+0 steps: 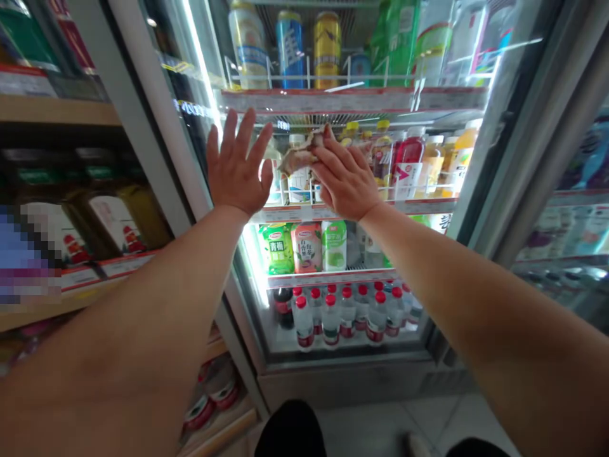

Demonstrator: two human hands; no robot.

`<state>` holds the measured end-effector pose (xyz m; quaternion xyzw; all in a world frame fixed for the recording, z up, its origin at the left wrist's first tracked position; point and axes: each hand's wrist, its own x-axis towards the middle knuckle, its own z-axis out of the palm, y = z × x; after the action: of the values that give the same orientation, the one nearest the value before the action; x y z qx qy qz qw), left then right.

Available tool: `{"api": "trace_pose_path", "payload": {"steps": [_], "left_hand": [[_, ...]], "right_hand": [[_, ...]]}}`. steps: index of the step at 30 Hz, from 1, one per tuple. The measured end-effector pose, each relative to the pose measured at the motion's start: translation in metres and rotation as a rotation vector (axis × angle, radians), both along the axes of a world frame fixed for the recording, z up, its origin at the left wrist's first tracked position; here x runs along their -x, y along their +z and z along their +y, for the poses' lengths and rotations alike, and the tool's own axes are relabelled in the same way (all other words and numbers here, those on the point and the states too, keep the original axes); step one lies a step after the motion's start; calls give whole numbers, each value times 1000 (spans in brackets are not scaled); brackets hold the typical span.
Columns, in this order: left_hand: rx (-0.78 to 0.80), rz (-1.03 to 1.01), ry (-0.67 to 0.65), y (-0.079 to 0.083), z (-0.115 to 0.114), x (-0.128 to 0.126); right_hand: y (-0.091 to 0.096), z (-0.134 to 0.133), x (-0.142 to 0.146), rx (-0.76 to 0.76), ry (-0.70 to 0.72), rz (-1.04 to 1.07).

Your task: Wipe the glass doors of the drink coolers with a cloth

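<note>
My left hand (240,168) is spread wide at the left side of the glass door (259,317), palm toward it; whether it touches the pane is hard to tell. Under the fingers of my right hand (347,174) is a crumpled, greyish-brown cloth (304,152), held flat against the glass at the height of the second shelf. Part of the cloth sticks out to the left of the fingers. The palm covers the rest of it. Behind the glass, several juice bottles (409,155) stand close to my right hand.
Inside the fridge, cans (327,51) fill the top shelf, drink cartons (307,247) a lower one, and red-capped water bottles (330,320) the bottom. A wooden shelf (57,109) with dark bottles stands at the left. A metal door frame (537,127) runs along the right. Tiled floor (375,422) lies below.
</note>
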<state>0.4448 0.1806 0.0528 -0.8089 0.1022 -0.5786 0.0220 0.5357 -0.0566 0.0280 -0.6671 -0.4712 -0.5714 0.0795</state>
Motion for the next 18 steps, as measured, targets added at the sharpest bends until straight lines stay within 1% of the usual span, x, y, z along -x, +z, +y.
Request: {"api": "trace_pose_path", "payload": {"steps": [3,5,6,8,12,14,16,18], "left_hand": [[-9,18,30,0,1,0],[4,37,-12,-1,1,-1],[8,44,-38,-1,1,-2],[9,39,-59,-1,2,-2],[-13,10,14,0,0,0],[-16,6,25,0,-1,0],[-12,14,14,0,-1,-1],[-9,31,-3,0,0,-2]], "right_hand": [[0,0,-2,-143,-15,66],[1,-1,-3,-228,-9,101],[1,-1,-2,-242,-5,108],[3,-2,0,-208,-2,108],[3,-4,8,6,-12,63],[2,-4,9,68,-22,36],[1,-3,8,27,-36,33],[0,-2,5,-81,-45,57]]}}
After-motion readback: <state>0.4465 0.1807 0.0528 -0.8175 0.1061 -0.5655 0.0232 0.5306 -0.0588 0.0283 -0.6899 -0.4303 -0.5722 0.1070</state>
